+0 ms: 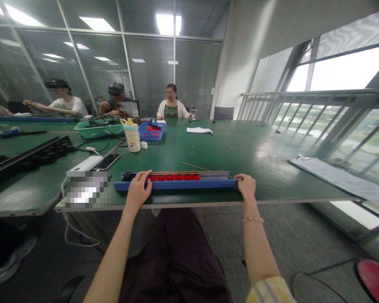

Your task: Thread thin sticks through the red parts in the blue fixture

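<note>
A broad work table [227, 151] with a smooth green top and a pale straight edge spans the view. At its near edge lies a long blue plastic tray [177, 185], a narrow rectangular channel running left to right. The left hand [139, 189] sits at the tray's left part, its fingers curved over the far rim in a grip. The right hand [245, 185] is at the tray's right end, its bent fingertips [237, 177] touching the corner; whether they grip cannot be told. Between the hands, a row of glossy red blocks [173, 177] sits in the channel, with a dark irregular lump [126, 176] at the left end. Toward the far left stand a green mesh basket [98, 130] and a blue mesh basket [151, 131], with a cylindrical plastic bottle [132, 135] nearer. A flat white power bank [85, 163] touches a smartphone [107, 161] left of the tray. A thin wooden stick [194, 166] lies just beyond the tray. A slender gold bracelet [252, 219] circles the right wrist.
</note>
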Action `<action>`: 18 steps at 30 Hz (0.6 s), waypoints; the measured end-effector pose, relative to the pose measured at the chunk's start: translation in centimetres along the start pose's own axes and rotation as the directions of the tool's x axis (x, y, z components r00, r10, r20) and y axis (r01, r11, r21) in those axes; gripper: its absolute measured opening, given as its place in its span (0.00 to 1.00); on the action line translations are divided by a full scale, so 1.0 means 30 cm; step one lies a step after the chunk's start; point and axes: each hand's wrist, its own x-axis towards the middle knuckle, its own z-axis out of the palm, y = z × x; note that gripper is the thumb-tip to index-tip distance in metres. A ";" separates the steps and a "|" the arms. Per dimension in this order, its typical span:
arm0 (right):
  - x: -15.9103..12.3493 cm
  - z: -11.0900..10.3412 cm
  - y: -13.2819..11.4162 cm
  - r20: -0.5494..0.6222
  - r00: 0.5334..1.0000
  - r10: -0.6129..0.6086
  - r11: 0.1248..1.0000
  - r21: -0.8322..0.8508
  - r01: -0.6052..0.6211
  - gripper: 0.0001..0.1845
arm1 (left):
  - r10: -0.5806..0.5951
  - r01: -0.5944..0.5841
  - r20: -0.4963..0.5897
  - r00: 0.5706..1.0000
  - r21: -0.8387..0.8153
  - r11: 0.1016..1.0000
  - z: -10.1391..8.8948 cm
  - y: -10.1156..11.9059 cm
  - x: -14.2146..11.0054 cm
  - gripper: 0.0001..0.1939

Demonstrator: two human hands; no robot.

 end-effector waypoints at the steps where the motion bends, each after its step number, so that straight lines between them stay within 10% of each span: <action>1: 0.000 -0.001 -0.006 -0.007 0.999 0.038 0.999 -0.011 -0.038 0.17 | -0.002 0.002 0.000 1.000 0.000 1.000 0.000 0.001 0.000 0.20; 18: -0.011 -0.075 -0.177 -0.229 0.972 -0.052 0.960 0.257 0.112 0.19 | -0.003 0.004 -0.017 1.000 0.017 1.000 0.012 -0.013 0.002 0.20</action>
